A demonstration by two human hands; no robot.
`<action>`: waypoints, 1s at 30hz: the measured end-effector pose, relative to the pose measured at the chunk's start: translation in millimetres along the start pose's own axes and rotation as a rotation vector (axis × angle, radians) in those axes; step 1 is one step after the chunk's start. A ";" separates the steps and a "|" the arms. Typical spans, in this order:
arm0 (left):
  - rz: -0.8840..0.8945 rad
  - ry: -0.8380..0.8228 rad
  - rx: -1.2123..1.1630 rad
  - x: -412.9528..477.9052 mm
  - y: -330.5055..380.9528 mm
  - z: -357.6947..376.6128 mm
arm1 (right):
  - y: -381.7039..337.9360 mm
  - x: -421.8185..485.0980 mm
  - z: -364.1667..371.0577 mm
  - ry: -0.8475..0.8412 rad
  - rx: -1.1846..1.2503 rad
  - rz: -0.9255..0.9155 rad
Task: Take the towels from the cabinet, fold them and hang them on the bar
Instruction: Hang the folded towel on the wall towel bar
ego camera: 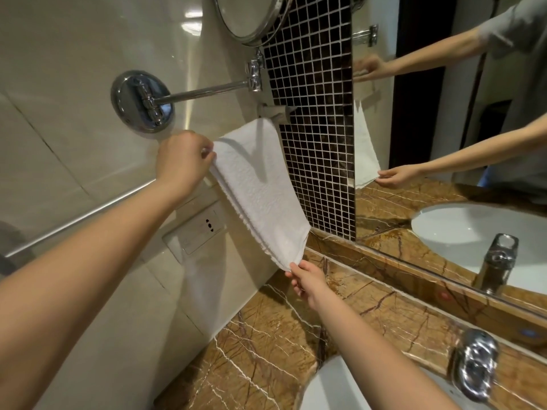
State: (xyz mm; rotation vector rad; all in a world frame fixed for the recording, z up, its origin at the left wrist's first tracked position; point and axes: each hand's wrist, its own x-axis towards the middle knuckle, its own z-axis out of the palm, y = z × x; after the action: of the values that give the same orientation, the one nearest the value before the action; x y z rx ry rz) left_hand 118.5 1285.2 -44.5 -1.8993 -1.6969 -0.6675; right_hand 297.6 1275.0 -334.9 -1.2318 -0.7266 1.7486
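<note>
A folded white towel (260, 184) hangs from the bar, whose far-end mount (273, 110) shows just above the cloth; the rest of the bar is hidden under it. My left hand (182, 159) pinches the towel's upper left edge beside the wall. My right hand (306, 279) pinches the towel's bottom corner above the counter, and the cloth runs straight between the two hands.
A chrome swing-arm mirror (251, 16) and its wall mount (142, 100) sit above the towel. A wall socket (198, 229) lies behind it. The brown marble counter (266, 344) holds a white sink (340, 389) and a chrome tap (473, 365). A large mirror (444, 128) fills the right wall.
</note>
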 end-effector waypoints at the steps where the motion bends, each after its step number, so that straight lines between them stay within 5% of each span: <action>1: 0.006 -0.002 0.003 1.3 0.5 0.8 | -0.4 0.1 -0.1 0.001 0.002 -0.003; 30: 0.115 -0.133 0.007 12.0 13.6 15.2 | -27.8 10.3 -8.6 0.163 0.083 0.002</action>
State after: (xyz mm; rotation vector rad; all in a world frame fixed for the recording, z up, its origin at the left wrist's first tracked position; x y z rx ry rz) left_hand 133.8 1302.9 -48.7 -2.0589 -1.6515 -0.5010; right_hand 312.8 1296.9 -319.3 -1.3012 -0.5528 1.6405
